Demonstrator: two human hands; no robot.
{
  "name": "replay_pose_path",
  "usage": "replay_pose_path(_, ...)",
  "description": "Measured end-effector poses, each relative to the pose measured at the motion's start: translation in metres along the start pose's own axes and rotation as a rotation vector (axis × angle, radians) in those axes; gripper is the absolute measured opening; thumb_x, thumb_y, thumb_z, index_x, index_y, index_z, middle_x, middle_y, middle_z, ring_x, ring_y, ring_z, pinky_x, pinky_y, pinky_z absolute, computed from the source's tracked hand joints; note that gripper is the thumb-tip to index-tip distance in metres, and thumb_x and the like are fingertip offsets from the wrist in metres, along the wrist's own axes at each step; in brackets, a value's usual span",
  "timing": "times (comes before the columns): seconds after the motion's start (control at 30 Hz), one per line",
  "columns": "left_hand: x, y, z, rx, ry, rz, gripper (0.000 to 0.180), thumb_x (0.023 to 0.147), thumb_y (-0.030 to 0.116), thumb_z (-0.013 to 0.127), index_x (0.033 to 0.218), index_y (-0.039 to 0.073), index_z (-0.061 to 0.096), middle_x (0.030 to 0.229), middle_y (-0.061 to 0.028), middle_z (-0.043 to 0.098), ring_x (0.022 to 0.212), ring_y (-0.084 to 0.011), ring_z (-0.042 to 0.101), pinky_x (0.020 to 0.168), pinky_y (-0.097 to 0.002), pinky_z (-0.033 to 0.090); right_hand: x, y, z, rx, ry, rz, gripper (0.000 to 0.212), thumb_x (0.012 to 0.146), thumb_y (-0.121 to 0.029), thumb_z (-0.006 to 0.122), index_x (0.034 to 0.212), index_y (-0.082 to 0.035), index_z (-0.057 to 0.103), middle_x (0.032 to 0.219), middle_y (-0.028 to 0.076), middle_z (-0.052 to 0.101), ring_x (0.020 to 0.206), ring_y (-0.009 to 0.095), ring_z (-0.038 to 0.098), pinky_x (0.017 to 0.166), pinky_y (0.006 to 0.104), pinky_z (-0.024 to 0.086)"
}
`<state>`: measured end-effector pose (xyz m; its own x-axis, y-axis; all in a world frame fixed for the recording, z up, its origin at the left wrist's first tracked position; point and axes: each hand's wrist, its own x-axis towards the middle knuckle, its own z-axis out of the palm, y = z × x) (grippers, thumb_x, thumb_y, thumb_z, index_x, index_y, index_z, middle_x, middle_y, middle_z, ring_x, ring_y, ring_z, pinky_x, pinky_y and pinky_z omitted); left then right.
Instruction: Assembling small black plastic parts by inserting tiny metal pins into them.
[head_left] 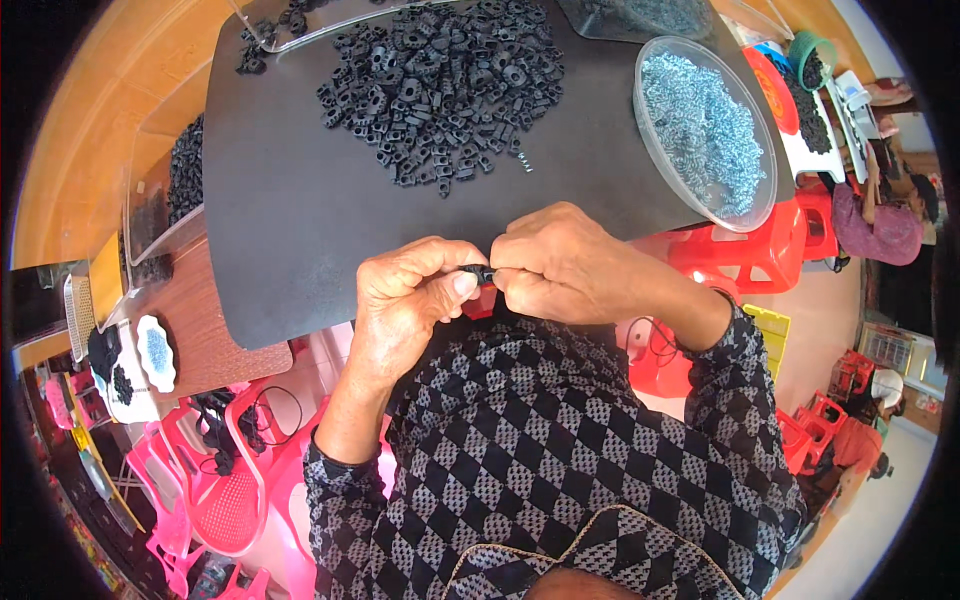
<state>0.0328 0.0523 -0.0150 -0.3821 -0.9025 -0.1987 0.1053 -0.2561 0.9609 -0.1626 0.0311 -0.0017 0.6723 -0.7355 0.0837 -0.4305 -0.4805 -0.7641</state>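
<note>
My left hand (pixel 395 300) pinches a small black plastic cord lock (pixel 478 271) between thumb and forefinger, just past the near edge of the dark table (pixel 290 220). The bent fingers of my right hand (pixel 570 265) close on its other end, so the two hands almost meet. Most of the piece is hidden by fingers. Beyond them lies a large heap of black cord lock parts (pixel 440 90). A few small metal springs (pixel 526 163) rest at the heap's near right side.
A round clear tub (pixel 772 190) full of silvery springs stands at the table's right edge. Clear bins with black parts (pixel 186 170) sit to the left. Red stools (pixel 745 250) are at right, pink chairs (pixel 225 510) at lower left. Other people (pixel 880 225) sit far right.
</note>
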Motion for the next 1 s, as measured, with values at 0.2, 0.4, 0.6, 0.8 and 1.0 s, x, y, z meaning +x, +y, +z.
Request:
replay_pose_path(0.2, -0.002, -0.002, 0.0, 0.049, 0.03, 0.037, 0.01, 0.081, -0.003, 0.063, 0.089, -0.003, 0.067, 0.075, -0.0011, 0.058, 0.061, -0.0048, 0.047, 0.053, -0.0185, 0.039, 0.001, 0.0, 0.007, -0.026, 0.087, -0.045, 0.022, 0.065, -0.004, 0.059, 0.057, -0.003, 0.039, 0.052, 0.011, 0.041, 0.049, 0.03, 0.044, 0.047, 0.04, 0.034)
replay_pose_path(0.4, -0.002, -0.003, 0.004, 0.082, 0.06, 0.079, 0.009, 0.08, 0.002, 0.065, 0.087, -0.003, 0.067, 0.071, -0.0026, 0.061, 0.056, -0.0054, 0.049, 0.05, -0.0184, 0.04, -0.002, -0.003, 0.018, -0.109, 0.189, -0.077, 0.019, 0.065, -0.004, 0.059, 0.058, -0.003, 0.041, 0.052, 0.01, 0.042, 0.049, 0.03, 0.045, 0.047, 0.041, 0.035)
replay_pose_path(0.6, -0.003, 0.002, 0.003, 0.122, 0.1, 0.025, 0.013, 0.078, -0.008, 0.058, 0.088, -0.004, 0.066, 0.075, -0.0004, 0.058, 0.061, -0.0043, 0.049, 0.054, -0.0188, 0.039, -0.004, -0.003, 0.016, -0.102, 0.104, 0.036, 0.016, 0.076, -0.014, 0.056, 0.068, -0.001, 0.05, 0.061, 0.018, 0.054, 0.061, 0.039, 0.056, 0.058, 0.0488, 0.043)
replay_pose_path(0.8, -0.004, 0.004, 0.002, 0.136, 0.102, 0.038, 0.012, 0.079, -0.008, 0.058, 0.087, -0.005, 0.065, 0.074, 0.0002, 0.057, 0.061, -0.0042, 0.048, 0.054, -0.0188, 0.039, -0.004, -0.003, 0.018, -0.073, 0.096, 0.017, 0.018, 0.081, -0.015, 0.054, 0.071, -0.001, 0.048, 0.064, 0.018, 0.053, 0.065, 0.038, 0.055, 0.062, 0.0485, 0.043)
replay_pose_path(1.0, -0.004, 0.004, 0.003, 0.108, 0.101, 0.01, 0.011, 0.08, -0.007, 0.059, 0.088, -0.005, 0.065, 0.074, 0.0005, 0.058, 0.061, -0.0038, 0.047, 0.053, -0.0186, 0.039, -0.004, -0.003, 0.019, -0.073, 0.124, -0.001, 0.017, 0.079, -0.014, 0.055, 0.07, -0.001, 0.048, 0.063, 0.019, 0.053, 0.064, 0.039, 0.054, 0.061, 0.0488, 0.043)
